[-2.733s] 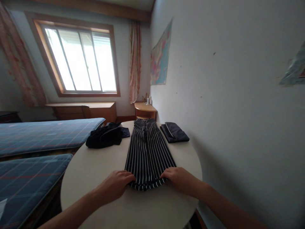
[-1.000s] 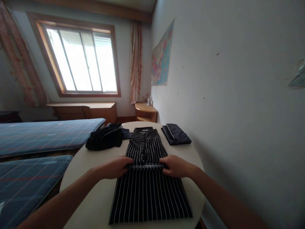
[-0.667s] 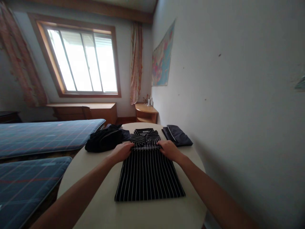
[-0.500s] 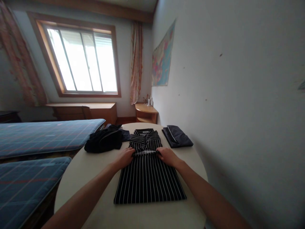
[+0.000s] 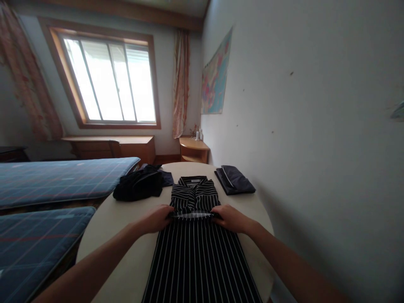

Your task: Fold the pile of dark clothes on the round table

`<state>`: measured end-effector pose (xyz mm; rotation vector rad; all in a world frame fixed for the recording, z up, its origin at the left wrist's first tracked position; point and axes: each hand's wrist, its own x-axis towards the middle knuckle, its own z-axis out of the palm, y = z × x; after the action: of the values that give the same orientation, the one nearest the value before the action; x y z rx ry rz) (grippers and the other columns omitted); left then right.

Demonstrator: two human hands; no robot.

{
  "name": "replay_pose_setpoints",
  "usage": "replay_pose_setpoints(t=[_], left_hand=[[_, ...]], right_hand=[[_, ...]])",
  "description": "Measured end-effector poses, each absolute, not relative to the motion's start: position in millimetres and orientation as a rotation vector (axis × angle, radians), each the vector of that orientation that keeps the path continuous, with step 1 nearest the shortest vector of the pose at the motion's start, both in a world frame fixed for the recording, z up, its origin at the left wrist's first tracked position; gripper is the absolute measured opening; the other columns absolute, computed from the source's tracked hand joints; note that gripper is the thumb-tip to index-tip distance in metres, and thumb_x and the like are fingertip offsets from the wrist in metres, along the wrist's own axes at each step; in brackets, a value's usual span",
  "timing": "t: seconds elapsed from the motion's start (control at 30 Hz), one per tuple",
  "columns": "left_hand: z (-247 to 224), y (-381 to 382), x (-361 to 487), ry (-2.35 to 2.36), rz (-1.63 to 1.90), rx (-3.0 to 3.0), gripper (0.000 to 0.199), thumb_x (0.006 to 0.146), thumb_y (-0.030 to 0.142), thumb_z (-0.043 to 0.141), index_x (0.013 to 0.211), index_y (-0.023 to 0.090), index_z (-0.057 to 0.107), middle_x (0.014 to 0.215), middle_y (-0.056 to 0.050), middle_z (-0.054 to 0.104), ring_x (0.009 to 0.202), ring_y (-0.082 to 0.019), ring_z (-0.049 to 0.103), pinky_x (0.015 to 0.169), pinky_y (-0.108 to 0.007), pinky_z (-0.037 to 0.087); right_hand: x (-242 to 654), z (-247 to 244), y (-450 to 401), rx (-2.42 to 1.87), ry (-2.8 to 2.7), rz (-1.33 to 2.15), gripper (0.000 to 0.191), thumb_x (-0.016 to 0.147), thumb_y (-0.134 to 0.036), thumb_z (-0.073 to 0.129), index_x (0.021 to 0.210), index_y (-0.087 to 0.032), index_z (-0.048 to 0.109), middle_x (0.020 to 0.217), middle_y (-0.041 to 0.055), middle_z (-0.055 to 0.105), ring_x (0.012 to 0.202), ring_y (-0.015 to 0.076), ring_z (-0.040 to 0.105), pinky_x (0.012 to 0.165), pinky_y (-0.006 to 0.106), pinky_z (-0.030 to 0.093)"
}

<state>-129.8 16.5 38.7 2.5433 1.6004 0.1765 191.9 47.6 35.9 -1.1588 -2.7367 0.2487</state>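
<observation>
A black shirt with white stripes (image 5: 202,261) lies lengthwise on the round cream table (image 5: 126,256), its collar at the far end and its sleeves folded across the upper part. My left hand (image 5: 160,218) pinches the left side of a folded edge across the shirt's middle. On the right side of that same edge, my right hand (image 5: 230,218) is closed with its fingers on the fabric. Between the hands the edge gapes a little and a pale strip of the inside shows. The shirt's near end runs out of view at the bottom.
A rumpled pile of black clothes (image 5: 139,183) rests at the table's back left. Folded dark clothing (image 5: 235,180) lies at the back right, close to the white wall (image 5: 303,168). Blue plaid mattresses (image 5: 63,179) stand along the left side.
Both hands have drawn the shirt toward me and spread slightly apart. Its collar sits nearer now, and the near end, visible before, has passed below the picture's bottom edge.
</observation>
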Motion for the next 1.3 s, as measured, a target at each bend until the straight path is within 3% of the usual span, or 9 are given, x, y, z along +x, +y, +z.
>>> replay_pose_setpoints(t=[0.2,0.33,0.47,0.67,0.83,1.03,1.3], left_hand=[[76.8,34.4,-140.5,1.626,0.254,2.453,0.013,0.082,0.028,0.058,0.087,0.023,0.069,0.080,-0.001,0.070,0.077,-0.020,0.066,0.068,-0.026,0.043],[85.8,61.9,-140.3,1.716,0.468,2.428,0.023,0.083,0.024,0.056,0.101,0.023,0.069,0.096,-0.004,0.072,0.092,-0.023,0.067,0.077,-0.028,0.046],[63.7,86.7,-129.8,1.869,0.513,2.395,0.032,0.081,0.018,0.052,0.110,0.024,0.065,0.109,-0.005,0.072,0.104,-0.026,0.066,0.083,-0.030,0.047],[16.7,97.8,-122.8,1.883,0.469,2.343,0.038,0.076,0.011,0.053,0.110,0.023,0.065,0.111,-0.006,0.072,0.105,-0.026,0.066,0.085,-0.032,0.048],[4.3,90.7,-132.6,1.713,0.537,2.340,0.036,0.074,0.010,0.055,0.106,0.020,0.067,0.103,-0.006,0.073,0.100,-0.024,0.066,0.085,-0.030,0.046],[9.2,59.3,-142.6,1.495,0.456,2.316,0.039,0.067,0.008,0.053,0.101,0.020,0.069,0.095,-0.004,0.072,0.090,-0.022,0.065,0.080,-0.028,0.046],[26.5,41.8,-149.4,1.360,0.499,2.188,0.039,0.065,0.009,0.050,0.099,0.018,0.068,0.095,-0.002,0.069,0.090,-0.020,0.062,0.084,-0.029,0.046]], right_hand=[[195.9,69.5,67.3,-1.080,-2.649,0.264,0.015,0.091,-0.024,0.058,0.098,-0.018,0.069,0.095,0.0066,0.072,0.084,0.0190,0.065,0.074,0.026,0.043],[190.6,81.7,95.7,-1.084,-2.505,0.131,0.021,0.093,-0.024,0.056,0.107,-0.017,0.068,0.106,0.0085,0.071,0.097,0.0207,0.065,0.088,0.030,0.044],[178.7,63.9,121.5,-1.150,-2.428,0.055,0.021,0.093,-0.020,0.052,0.109,-0.016,0.067,0.110,0.0092,0.070,0.103,0.0206,0.064,0.093,0.031,0.043],[173.2,18.4,131.5,-1.307,-2.521,0.136,0.026,0.088,-0.014,0.055,0.111,-0.015,0.066,0.112,0.0104,0.069,0.105,0.0217,0.063,0.094,0.031,0.042],[179.4,16.1,115.9,-1.315,-2.542,0.203,0.024,0.083,-0.016,0.058,0.105,-0.014,0.067,0.107,0.0104,0.069,0.100,0.0219,0.062,0.088,0.029,0.042],[189.2,27.9,78.3,-1.187,-2.644,0.322,0.006,0.079,-0.020,0.062,0.083,-0.017,0.066,0.090,0.0057,0.069,0.082,0.0185,0.062,0.074,0.026,0.040],[199.9,46.8,59.8,-1.190,-2.713,0.383,0.010,0.082,-0.020,0.058,0.087,-0.019,0.066,0.083,0.0045,0.070,0.075,0.0183,0.062,0.066,0.025,0.035]])
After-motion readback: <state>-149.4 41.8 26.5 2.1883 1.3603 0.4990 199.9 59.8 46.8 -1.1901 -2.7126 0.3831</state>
